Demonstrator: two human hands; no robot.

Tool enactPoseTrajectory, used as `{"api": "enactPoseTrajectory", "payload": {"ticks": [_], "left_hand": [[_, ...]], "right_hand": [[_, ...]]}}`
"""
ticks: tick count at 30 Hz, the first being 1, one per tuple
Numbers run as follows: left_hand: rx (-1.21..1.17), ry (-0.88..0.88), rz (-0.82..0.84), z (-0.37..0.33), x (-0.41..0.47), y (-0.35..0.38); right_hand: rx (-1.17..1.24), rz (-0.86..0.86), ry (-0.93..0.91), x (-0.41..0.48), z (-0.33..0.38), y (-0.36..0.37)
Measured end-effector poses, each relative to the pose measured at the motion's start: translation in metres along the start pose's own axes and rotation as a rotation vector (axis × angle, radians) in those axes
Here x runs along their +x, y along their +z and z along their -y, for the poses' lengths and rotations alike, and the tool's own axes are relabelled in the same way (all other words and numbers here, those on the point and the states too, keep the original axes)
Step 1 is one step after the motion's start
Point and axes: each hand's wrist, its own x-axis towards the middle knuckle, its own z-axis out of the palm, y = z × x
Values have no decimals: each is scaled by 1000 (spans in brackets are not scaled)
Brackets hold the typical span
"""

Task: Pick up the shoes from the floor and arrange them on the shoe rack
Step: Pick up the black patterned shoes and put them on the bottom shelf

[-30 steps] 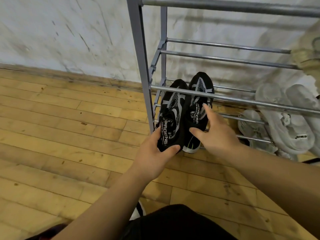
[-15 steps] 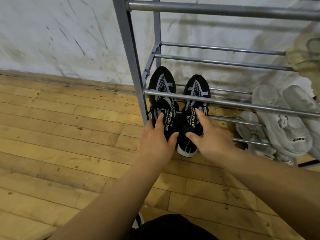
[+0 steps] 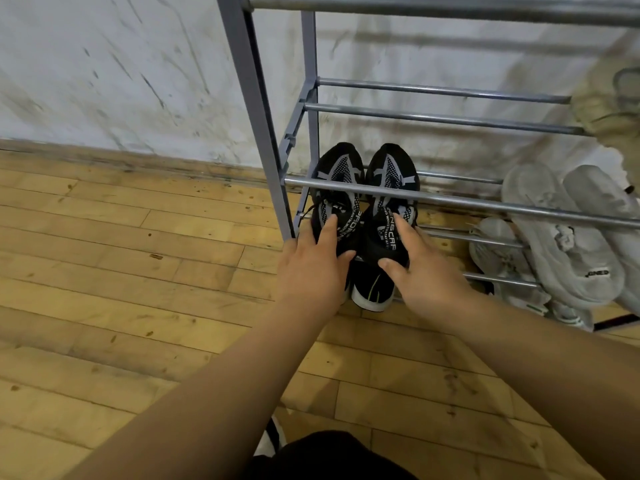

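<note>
One: Levelled up since half a second ago. The left black knit trainer (image 3: pixel 337 174) and the right black knit trainer (image 3: pixel 391 174) now have their toes even and sit closer together. Take me across from the left.

Two: Worn yellow plank floor (image 3: pixel 121 271) out left, scuffed white wall (image 3: pixel 104 64) behind it, then the tall grey metal shoe rack (image 3: pixel 258 133), corner post first.

One: And the hands?

Two: The left hand (image 3: pixel 311 268) lies over the left black knit trainer's heel, fingers straight and spread. Wide grip, pressing rather than clutching. The right hand (image 3: pixel 426 268) sits on the right black knit trainer, thumb hooked at the heel collar, fingers down its far side. That grip is holding the shoe.

One: Where's the pair?

Two: On the bottom rails at the rack's left end, touching side by side. Toes point at the wall under the next rail, heels overhang the front.

One: Further right?

Two: Pale grey sneakers (image 3: pixel 568 244) on the same rack, apart from the pair, and a beige shoe (image 3: pixel 609 109) higher up at the frame's edge.
</note>
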Motion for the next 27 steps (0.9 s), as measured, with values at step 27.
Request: {"api": "enactPoseTrajectory", "payload": {"ticks": [27], "left_hand": [[-37,221,-184,28,-2,-10]], "right_hand": [[-2,-32,26,1,22,11]]}}
